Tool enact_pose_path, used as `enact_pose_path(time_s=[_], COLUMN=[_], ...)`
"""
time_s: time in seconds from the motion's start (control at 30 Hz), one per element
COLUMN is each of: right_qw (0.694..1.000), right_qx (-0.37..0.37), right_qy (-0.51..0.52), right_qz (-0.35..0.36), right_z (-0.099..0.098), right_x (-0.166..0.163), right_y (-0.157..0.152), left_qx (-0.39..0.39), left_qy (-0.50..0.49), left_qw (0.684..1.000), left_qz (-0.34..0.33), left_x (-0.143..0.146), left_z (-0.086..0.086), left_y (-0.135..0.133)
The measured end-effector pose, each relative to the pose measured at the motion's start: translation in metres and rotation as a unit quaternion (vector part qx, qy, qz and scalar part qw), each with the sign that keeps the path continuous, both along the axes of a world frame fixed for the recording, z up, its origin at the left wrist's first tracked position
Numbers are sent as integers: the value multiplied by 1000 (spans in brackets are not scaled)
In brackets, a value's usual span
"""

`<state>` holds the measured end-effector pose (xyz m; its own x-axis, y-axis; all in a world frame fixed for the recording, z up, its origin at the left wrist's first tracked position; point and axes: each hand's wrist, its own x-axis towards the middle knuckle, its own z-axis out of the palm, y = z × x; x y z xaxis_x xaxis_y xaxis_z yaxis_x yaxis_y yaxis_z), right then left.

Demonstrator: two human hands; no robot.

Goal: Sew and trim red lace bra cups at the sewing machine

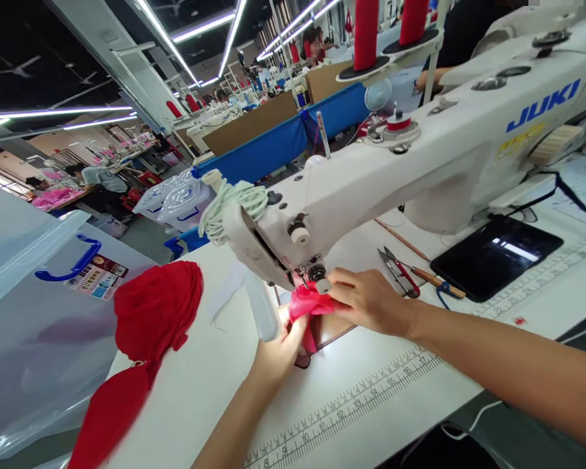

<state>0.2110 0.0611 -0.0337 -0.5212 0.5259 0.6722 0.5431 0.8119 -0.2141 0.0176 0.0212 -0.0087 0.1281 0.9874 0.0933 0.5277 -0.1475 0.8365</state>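
A small piece of red fabric (pixel 311 305) lies bunched under the needle area of a white JUKI sewing machine (pixel 420 163). My left hand (pixel 283 345) pinches the near end of the fabric, lit brightly by the machine lamp. My right hand (pixel 366 299) presses its fingers on the fabric from the right, just beside the presser foot. Both hands rest on the white sewing table (pixel 371 391), which has a printed ruler along its near edge.
A pile of red fabric pieces (pixel 151 319) lies at the table's left edge beside a clear plastic bin (pixel 39 312). Thread snips (pixel 400 273), a pencil-like stick and a black tablet (pixel 495 257) lie right of the needle. Red thread cones (pixel 366 32) stand behind. Other workers sit further back.
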Motion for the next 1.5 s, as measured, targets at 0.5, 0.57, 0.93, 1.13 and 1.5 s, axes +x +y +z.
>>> enact_pose_path(time_s=[0.5, 0.57, 0.93, 1.13, 1.5], right_qw=[979, 977, 978, 978, 983], right_qx=[-53, -63, -4, 7, 22], right_qy=[-161, -167, -170, -188, -170], right_qz=[113, 113, 123, 89, 62], right_z=[10, 10, 7, 4, 6], right_x=[7, 6, 5, 4, -2], right_y=[9, 9, 8, 5, 1], left_qx=[337, 340, 356, 363, 316], left_qy=[347, 362, 466, 484, 442], left_qw=[865, 858, 797, 784, 824], left_qz=[-131, -129, -143, -137, -159], left_x=[-4, -4, -10, -11, -21], left_z=[-4, -3, -5, 1, 6], left_y=[-18, -18, -21, -23, -21])
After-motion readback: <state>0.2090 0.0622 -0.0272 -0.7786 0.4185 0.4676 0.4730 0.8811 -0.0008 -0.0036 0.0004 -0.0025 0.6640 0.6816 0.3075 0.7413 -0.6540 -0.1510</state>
